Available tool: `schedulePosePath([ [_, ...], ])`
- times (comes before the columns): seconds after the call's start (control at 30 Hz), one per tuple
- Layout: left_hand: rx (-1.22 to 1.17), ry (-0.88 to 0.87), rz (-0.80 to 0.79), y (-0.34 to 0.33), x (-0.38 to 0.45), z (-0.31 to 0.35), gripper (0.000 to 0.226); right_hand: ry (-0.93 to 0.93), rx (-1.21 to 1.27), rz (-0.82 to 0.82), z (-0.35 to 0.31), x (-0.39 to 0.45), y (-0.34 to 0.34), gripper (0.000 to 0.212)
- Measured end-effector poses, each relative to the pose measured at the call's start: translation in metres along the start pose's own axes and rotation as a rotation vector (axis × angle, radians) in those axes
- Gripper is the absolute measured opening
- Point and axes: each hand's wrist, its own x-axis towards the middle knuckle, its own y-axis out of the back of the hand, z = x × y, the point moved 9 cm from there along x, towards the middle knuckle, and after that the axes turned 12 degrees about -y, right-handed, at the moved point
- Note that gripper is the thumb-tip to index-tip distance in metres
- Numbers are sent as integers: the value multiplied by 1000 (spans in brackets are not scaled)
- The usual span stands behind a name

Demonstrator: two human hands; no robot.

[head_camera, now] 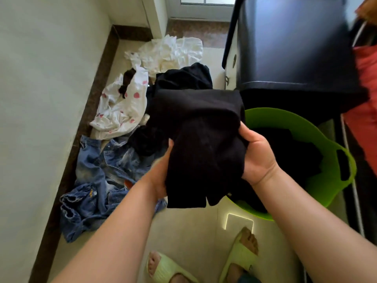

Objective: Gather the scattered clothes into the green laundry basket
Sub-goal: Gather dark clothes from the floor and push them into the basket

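Bunched black garment point(204, 139) in both hands beside green laundry basket point(326, 144), denim point(91, 180) on floor

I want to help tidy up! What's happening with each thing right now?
Black garment: held up by both hands.
Left hand: grips it.
Right hand: grips it.
Green basket: dark clothes inside.
Jeans: crumpled on floor.
Spotted white cloth: on floor.
White cloth: on floor.

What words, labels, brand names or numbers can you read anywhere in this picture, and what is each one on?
None: no readable text in this view.
Black garment, held by the left hand and the right hand: no label or print shows.
Jeans: a small yellowish mark near the waistband, too blurred to read.
Green laundry basket: no lettering visible.
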Motion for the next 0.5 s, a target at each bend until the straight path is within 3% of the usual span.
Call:
schedulePosePath([
  [0.1, -92, -141, -107, -44, 8, 47, 40, 168, 106, 131, -64, -38, 38, 40],
  [0.23, -54, -330, -81, -80, 22, 102, 34, 305, 67, 472, -118, -85, 100, 49],
  [0.33, 87, -416, -85, -127, 29, 126, 24, 523, -8, 687, -159, -118, 128, 30],
  [0.4, 56, -478, -97, -158, 29, 137, 13, 647, -7, 724, -181, -136, 133, 15],
  [0.5, -42, -533, -69, -185, 30, 140, 14, 737, 6, 719, -203, -156, 137, 9],
])
